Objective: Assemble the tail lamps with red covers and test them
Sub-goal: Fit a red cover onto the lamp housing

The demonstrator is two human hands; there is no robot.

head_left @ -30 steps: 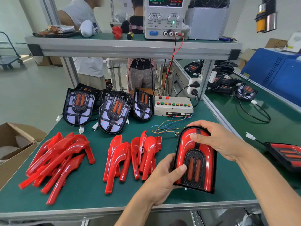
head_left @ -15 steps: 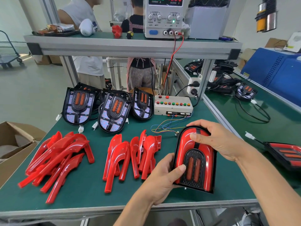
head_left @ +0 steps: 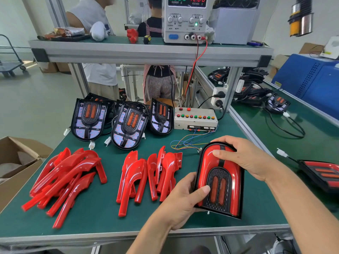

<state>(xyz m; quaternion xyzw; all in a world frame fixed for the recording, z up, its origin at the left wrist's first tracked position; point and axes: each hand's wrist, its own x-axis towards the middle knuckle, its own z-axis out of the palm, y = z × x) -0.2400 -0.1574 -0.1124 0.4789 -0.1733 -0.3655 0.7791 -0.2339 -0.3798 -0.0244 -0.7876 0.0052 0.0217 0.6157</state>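
A tail lamp [head_left: 220, 178] with red covers fitted on its black housing lies on the green table near the front right. My left hand [head_left: 183, 200] grips its lower left edge, thumb over the front. My right hand [head_left: 242, 158] holds its top, fingers curled over the rim and pressing the red cover. Three bare lamp housings [head_left: 128, 125] without covers lean at the back of the table. Two piles of loose red covers [head_left: 67, 176] [head_left: 152, 173] lie left of the held lamp.
A white test box [head_left: 195, 119] with coloured buttons and loose wires sits behind the lamp. A power supply [head_left: 185, 19] reading 12.00 stands on the upper shelf. Another finished lamp [head_left: 322, 173] lies at right. A cardboard box [head_left: 16, 162] stands left. Two people stand behind the bench.
Both hands stay on the lamp; it has barely moved, and my view has shifted slightly.
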